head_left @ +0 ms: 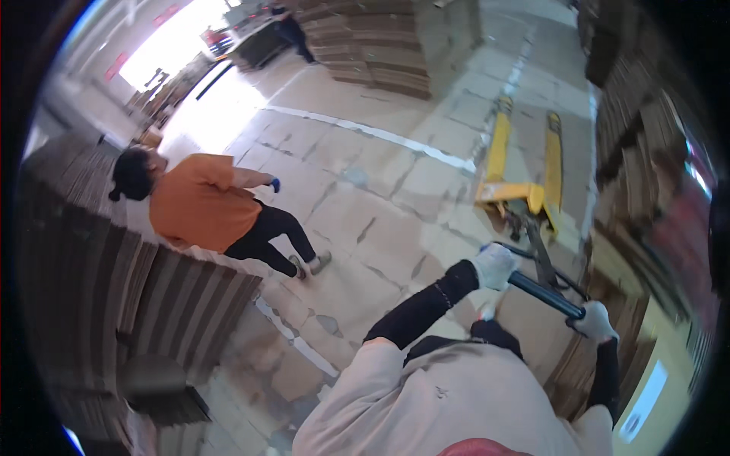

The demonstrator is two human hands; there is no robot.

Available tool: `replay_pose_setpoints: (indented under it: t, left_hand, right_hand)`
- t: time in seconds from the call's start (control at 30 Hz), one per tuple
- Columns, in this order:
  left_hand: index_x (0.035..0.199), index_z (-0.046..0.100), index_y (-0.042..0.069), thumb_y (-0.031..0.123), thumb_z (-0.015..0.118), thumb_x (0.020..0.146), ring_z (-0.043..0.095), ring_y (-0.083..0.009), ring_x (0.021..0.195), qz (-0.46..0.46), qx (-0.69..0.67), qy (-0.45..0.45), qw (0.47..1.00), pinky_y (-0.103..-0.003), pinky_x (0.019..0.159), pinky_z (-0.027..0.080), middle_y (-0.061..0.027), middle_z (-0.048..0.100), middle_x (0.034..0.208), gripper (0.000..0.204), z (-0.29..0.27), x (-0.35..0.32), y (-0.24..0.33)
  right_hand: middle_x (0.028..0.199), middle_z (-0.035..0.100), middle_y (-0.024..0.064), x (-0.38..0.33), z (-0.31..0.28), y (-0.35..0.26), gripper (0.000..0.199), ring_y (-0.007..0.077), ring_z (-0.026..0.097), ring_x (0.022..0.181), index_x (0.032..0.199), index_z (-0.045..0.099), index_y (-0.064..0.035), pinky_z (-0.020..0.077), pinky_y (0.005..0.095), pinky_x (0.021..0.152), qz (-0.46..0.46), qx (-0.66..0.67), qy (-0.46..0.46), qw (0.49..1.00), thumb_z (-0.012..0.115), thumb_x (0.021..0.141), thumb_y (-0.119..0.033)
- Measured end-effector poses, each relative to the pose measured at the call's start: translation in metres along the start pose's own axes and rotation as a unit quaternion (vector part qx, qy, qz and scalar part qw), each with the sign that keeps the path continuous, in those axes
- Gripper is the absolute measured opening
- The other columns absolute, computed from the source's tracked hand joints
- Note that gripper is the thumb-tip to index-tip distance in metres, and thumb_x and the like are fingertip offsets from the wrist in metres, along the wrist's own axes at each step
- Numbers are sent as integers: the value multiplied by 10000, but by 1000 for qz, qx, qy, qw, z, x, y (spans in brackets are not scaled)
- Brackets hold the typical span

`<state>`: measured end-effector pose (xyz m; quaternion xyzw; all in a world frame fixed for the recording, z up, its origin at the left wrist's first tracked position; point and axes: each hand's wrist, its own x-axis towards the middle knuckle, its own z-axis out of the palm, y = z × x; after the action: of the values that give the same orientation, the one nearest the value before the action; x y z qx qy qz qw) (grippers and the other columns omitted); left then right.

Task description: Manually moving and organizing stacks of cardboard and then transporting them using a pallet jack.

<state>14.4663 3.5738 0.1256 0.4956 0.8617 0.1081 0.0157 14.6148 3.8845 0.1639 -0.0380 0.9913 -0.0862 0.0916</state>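
A yellow pallet jack [534,194] stands on the floor ahead of me, its two forks pointing away. Its dark handle [546,295] reaches back toward my body. My left hand [496,266], in a white glove, is closed around the left end of the handle's bar. At the bar's right end, my right hand [595,322] grips it too, also gloved in white. Black sleeves cover both forearms. The fork tips carry nothing that I can see.
A person in an orange top [201,201] walks on the left. Cardboard stacks stand at the left [186,308], far middle [372,42] and close on my right [646,152]. White lines [365,135] mark the tiled floor. Another person [291,34] stands far back.
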Motion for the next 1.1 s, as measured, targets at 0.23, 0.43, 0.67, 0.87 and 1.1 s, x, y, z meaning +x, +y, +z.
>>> replay_pose_setpoints:
  t: [0.23,0.43,0.67,0.87,1.1]
  left_hand:
    - [623,626,90,289,634,581,606,-294,597,19,-89,-28,995,-407,561,468,-128,590,595,204,24,-104,10]
    - [658,639,130,278,649,591,577,-277,520,20,-58,-113,992,-353,492,450,-100,565,536,163,-51,-125,48]
    - [703,558,103,326,715,561,534,-253,580,155,-183,250,938,-386,526,417,-63,528,629,308,-66,-112,63]
    - [674,540,91,402,744,571,533,-287,537,103,-213,345,908,-387,493,406,-84,512,582,386,-143,-53,48]
    - [579,549,87,385,717,650,541,-301,483,-13,-172,394,903,-392,474,420,-116,526,518,349,-171,13,34]
  right_hand:
    - [607,590,149,-66,69,-103,291,330,593,606,595,631,-76,472,405,579,91,29,22,995,686,615,-361]
    - [539,518,142,-109,40,-108,332,356,518,537,522,519,-81,395,446,518,47,16,95,994,700,599,-348]
    - [571,482,116,-139,-41,-110,283,322,487,546,600,508,-67,358,388,523,40,70,222,972,730,529,-227]
    - [712,505,91,-97,-106,-66,359,274,496,737,753,514,-40,370,371,697,56,88,258,961,744,498,-146]
    - [728,543,134,-46,-156,-41,293,332,539,682,791,563,-35,428,369,635,-45,42,367,928,723,564,-130]
